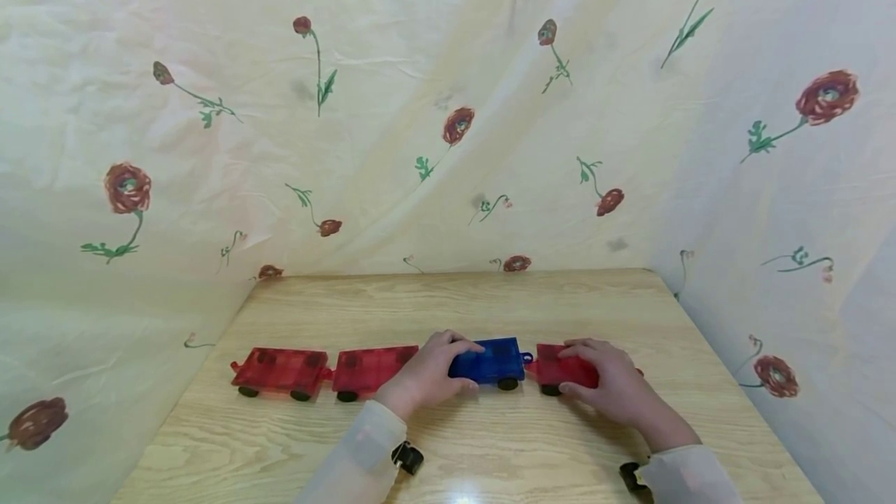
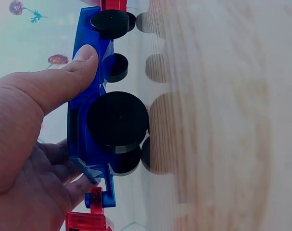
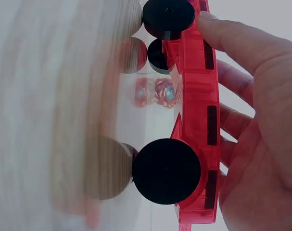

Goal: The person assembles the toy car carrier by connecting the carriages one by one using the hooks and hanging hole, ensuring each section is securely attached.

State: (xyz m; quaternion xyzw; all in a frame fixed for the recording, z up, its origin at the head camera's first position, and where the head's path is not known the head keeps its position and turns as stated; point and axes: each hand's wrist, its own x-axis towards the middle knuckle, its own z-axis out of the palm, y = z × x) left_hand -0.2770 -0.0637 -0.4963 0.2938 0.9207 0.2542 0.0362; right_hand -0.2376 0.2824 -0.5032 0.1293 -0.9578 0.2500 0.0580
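Observation:
A blue toy train car with black wheels stands on the table, gripped along its sides by my left hand. Its thumb lies along the near side of the blue car in the left wrist view. My right hand holds a red toy train car from above, with the thumb near a wheel in the right wrist view. The blue car's right loop meets the red car's hook. At its other end, a blue hook links with a red coupling.
Two more red cars, a middle one and a leftmost one, stand in line to the left. All are on a wood-grain table. Flower-printed cloth surrounds its back and sides.

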